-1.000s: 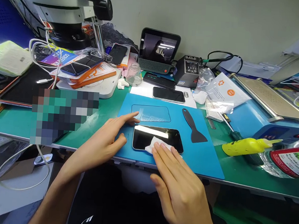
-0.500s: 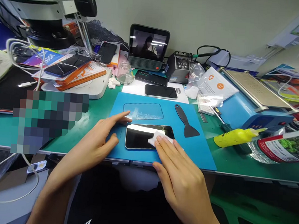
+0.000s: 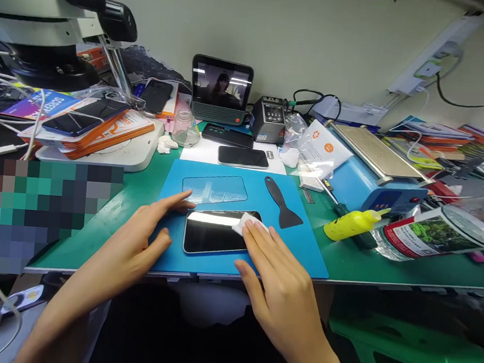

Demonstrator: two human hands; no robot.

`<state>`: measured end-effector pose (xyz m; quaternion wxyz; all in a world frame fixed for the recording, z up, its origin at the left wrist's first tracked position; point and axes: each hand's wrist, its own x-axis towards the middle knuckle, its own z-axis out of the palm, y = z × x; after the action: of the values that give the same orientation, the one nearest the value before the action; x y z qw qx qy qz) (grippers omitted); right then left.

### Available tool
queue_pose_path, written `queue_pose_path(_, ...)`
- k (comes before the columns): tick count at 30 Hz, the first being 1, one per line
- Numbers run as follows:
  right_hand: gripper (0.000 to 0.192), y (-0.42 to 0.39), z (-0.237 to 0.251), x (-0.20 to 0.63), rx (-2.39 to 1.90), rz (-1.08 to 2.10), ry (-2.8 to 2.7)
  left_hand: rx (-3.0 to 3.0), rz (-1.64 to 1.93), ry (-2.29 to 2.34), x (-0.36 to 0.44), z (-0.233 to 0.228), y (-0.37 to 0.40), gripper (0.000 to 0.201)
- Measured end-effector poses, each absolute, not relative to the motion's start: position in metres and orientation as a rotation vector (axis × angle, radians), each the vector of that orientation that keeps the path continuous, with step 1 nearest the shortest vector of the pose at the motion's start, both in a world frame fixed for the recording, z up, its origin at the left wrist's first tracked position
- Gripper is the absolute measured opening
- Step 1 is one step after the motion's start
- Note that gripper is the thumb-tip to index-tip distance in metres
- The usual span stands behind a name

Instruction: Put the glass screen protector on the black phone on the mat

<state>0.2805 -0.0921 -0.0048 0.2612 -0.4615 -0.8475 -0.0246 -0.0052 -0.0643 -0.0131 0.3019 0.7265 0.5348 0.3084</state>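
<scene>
A black phone (image 3: 211, 232) lies screen up on a blue mat (image 3: 304, 246) at the bench's front edge. My right hand (image 3: 279, 278) presses a small white wipe (image 3: 242, 221) flat onto the phone's right end with straight fingers. My left hand (image 3: 145, 233) rests open on the mat, fingertips against the phone's left end. A clear protector film (image 3: 215, 188) lies just behind the phone. To the right of it lies a black plastic scraper (image 3: 281, 202).
A microscope (image 3: 49, 30) stands at the left over a white base with stacked boxes and phones. Behind the mat are another phone (image 3: 242, 156), a glass jar (image 3: 182, 126), a small screen (image 3: 221, 89) and a soldering station (image 3: 269, 120). A yellow bottle (image 3: 350, 223) and blue machine (image 3: 375, 169) sit right.
My right hand slid the wipe from the phone's lower middle toward its upper right end. My left hand stayed put. The camera view turned to the right.
</scene>
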Motion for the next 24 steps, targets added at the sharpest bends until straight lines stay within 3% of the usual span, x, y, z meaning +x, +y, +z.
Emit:
queue_pose_path(4, 0.047, -0.073, -0.002, 0.275, -1.334, 0.003, -2.260, 1.910, 0.828, 1.432, -0.009, -0.020, -0.063, 0.059)
queue_pose_path(10, 0.057, -0.116, -0.006, 0.295, -1.272, -0.095, -2.354, 1.937, 0.881, 1.425, -0.008, -0.024, -0.062, 0.053)
queue_pose_path(18, 0.047, -0.072, -0.001, 0.280, -1.345, 0.039, -2.273, 1.957, 0.878, 1.421, -0.006, -0.024, -0.061, 0.056)
queue_pose_path(24, 0.056, -0.111, -0.010, 0.296, -1.281, -0.048, -2.278, 1.961, 0.842, 1.412, -0.005, -0.022, -0.062, 0.057)
